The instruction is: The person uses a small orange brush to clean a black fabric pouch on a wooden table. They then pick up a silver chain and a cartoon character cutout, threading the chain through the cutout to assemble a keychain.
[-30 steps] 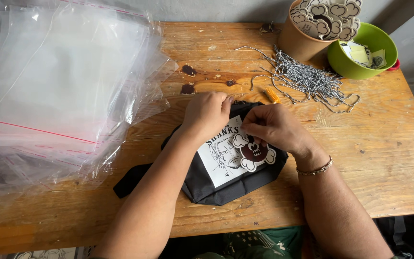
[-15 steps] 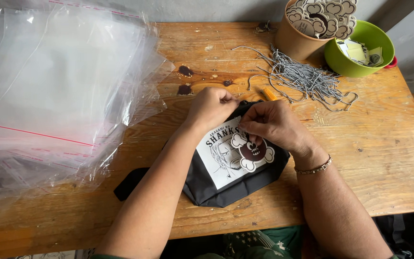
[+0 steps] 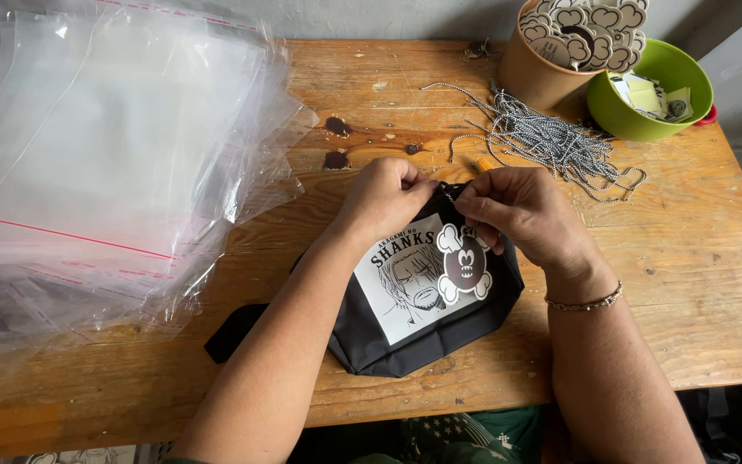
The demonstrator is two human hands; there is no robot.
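A black fabric pouch (image 3: 362, 335) with a white printed picture panel lies on the wooden table (image 3: 714, 283) in front of me. My left hand (image 3: 384, 196) pinches the pouch's top edge. Close beside it, my right hand (image 3: 517, 210) pinches a thin black-and-white cord at the same spot. A brown skull-and-bones shaped tag (image 3: 464, 265) hangs from that cord and rests on the pouch's picture panel. The fingertips of both hands nearly touch.
A big stack of clear plastic bags (image 3: 105, 163) covers the table's left side. A heap of black-and-white cords (image 3: 551, 142) lies behind my hands. At the back right stand a brown tub of shaped tags (image 3: 560, 51) and a green bowl (image 3: 654, 86) with paper slips.
Both hands stayed at the pouch's top edge, shifting only slightly. The skull tag now hangs lower and lies more fully in view on the picture panel.
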